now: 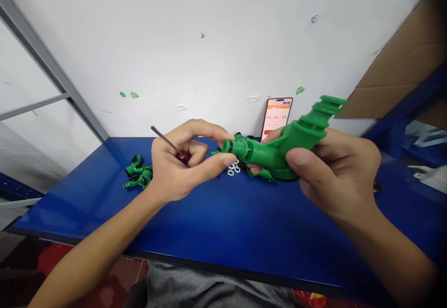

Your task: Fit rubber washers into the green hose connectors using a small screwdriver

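Observation:
A green plastic Y-shaped hose connector is held up above the table in my right hand, its thumb pressed on the body. One arm of the connector points left, with a black ring near its tip. The other arm points up and right. My left hand keeps a screwdriver in its curled fingers; the metal shaft sticks out up and left, and the dark red handle is partly hidden. The left thumb and index finger touch the tip of the connector's left arm.
More green connectors lie on the blue table at the left. Several white rings and other green parts sit behind my hands. A phone showing a timer leans on the wall. Cardboard stands at the right.

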The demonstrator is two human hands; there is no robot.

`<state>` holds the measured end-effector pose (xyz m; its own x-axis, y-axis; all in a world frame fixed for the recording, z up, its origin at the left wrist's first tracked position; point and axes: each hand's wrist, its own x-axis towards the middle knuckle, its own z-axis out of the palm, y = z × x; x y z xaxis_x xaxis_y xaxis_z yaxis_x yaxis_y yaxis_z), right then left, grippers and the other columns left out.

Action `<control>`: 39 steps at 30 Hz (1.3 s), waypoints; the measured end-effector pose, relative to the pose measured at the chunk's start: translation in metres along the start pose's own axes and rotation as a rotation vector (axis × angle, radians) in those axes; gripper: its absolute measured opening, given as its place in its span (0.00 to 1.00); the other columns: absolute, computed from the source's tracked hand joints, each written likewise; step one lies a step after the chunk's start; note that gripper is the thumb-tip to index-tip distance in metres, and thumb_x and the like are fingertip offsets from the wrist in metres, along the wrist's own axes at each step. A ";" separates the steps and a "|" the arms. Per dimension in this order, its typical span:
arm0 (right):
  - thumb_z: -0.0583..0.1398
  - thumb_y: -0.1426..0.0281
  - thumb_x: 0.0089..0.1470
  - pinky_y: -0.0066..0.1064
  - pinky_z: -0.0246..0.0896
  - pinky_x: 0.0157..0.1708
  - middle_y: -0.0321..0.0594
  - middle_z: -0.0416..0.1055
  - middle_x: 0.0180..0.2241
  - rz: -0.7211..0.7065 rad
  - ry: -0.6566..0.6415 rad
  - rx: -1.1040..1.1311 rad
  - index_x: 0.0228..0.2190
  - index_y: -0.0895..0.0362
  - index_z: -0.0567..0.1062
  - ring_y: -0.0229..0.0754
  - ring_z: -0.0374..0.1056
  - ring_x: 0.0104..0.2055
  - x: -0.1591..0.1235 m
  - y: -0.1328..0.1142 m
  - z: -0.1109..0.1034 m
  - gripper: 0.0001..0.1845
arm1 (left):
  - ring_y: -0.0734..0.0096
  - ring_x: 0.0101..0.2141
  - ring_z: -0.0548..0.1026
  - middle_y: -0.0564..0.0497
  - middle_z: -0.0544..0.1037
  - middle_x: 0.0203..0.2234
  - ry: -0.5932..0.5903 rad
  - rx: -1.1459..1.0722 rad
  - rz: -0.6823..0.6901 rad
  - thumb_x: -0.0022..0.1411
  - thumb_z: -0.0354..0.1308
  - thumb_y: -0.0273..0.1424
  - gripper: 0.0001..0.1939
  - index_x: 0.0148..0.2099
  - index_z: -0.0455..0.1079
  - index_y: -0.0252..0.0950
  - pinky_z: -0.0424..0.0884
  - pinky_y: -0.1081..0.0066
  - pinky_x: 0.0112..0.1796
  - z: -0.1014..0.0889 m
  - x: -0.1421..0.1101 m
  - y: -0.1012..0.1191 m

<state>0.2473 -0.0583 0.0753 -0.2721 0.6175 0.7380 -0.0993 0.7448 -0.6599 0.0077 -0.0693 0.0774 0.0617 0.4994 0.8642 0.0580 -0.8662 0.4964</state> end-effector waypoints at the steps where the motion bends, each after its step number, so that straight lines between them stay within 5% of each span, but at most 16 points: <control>1: 0.66 0.65 0.70 0.34 0.68 0.26 0.40 0.84 0.32 0.029 -0.019 0.048 0.43 0.52 0.87 0.43 0.78 0.29 0.000 0.000 0.000 0.08 | 0.87 0.15 0.50 0.59 0.68 0.19 0.006 0.004 0.003 0.60 0.79 0.42 0.16 0.45 0.84 0.40 0.50 0.75 0.17 0.000 0.000 0.000; 8: 0.64 0.62 0.71 0.36 0.79 0.31 0.44 0.85 0.32 0.214 -0.082 0.256 0.39 0.56 0.87 0.47 0.83 0.31 0.002 0.000 0.001 0.14 | 0.87 0.15 0.50 0.60 0.66 0.18 0.021 -0.002 0.014 0.61 0.79 0.40 0.14 0.44 0.84 0.40 0.54 0.75 0.17 0.001 0.001 0.002; 13: 0.63 0.59 0.71 0.31 0.72 0.28 0.44 0.84 0.29 0.280 -0.146 0.325 0.34 0.57 0.87 0.43 0.80 0.28 0.008 -0.004 0.006 0.19 | 0.86 0.15 0.50 0.62 0.60 0.16 -0.002 -0.020 0.013 0.62 0.78 0.40 0.13 0.45 0.83 0.41 0.53 0.75 0.16 0.000 0.001 0.002; 21: 0.64 0.51 0.67 0.29 0.69 0.23 0.45 0.81 0.24 0.484 -0.331 0.437 0.27 0.58 0.84 0.42 0.78 0.24 0.017 -0.008 0.008 0.26 | 0.86 0.14 0.51 0.60 0.67 0.18 -0.003 -0.029 -0.022 0.63 0.78 0.40 0.13 0.47 0.85 0.42 0.54 0.75 0.17 -0.001 -0.001 -0.001; 25: 0.65 0.49 0.64 0.28 0.59 0.13 0.41 0.78 0.20 0.620 -0.404 0.523 0.26 0.57 0.78 0.39 0.69 0.15 0.020 -0.010 0.009 0.26 | 0.85 0.15 0.55 0.57 0.73 0.21 -0.032 -0.023 0.000 0.64 0.77 0.38 0.12 0.48 0.86 0.43 0.57 0.74 0.18 -0.001 0.001 0.000; 30: 0.57 0.44 0.68 0.29 0.55 0.13 0.36 0.71 0.13 0.732 -0.509 0.550 0.28 0.56 0.76 0.40 0.65 0.12 0.015 -0.003 0.008 0.30 | 0.81 0.17 0.61 0.58 0.66 0.17 -0.090 -0.038 -0.005 0.65 0.76 0.37 0.11 0.49 0.87 0.43 0.60 0.74 0.20 -0.003 0.003 -0.001; 34: 0.49 0.42 0.73 0.32 0.67 0.22 0.42 0.77 0.19 0.615 -0.582 0.354 0.29 0.56 0.78 0.44 0.75 0.21 0.012 0.007 0.007 0.37 | 0.82 0.16 0.56 0.58 0.67 0.18 -0.080 -0.042 -0.100 0.64 0.76 0.37 0.12 0.49 0.87 0.42 0.55 0.73 0.18 -0.005 0.000 -0.005; 36: 0.50 0.42 0.73 0.34 0.73 0.31 0.44 0.82 0.30 0.452 -0.455 0.120 0.37 0.56 0.81 0.46 0.79 0.32 0.011 0.010 0.007 0.35 | 0.84 0.15 0.51 0.60 0.64 0.16 -0.047 -0.052 -0.174 0.63 0.77 0.38 0.12 0.48 0.87 0.41 0.50 0.73 0.17 -0.004 0.000 -0.009; 39: 0.65 0.46 0.66 0.41 0.76 0.45 0.45 0.83 0.47 0.159 -0.229 -0.319 0.53 0.53 0.78 0.52 0.79 0.47 0.007 0.010 0.013 0.26 | 0.85 0.14 0.47 0.62 0.60 0.13 -0.014 -0.114 -0.249 0.62 0.78 0.37 0.12 0.46 0.87 0.40 0.44 0.73 0.17 -0.004 0.002 -0.015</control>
<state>0.2316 -0.0496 0.0719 -0.4689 0.6861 0.5562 0.2530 0.7077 -0.6597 0.0032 -0.0552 0.0722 0.0730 0.6967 0.7136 -0.0396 -0.7129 0.7001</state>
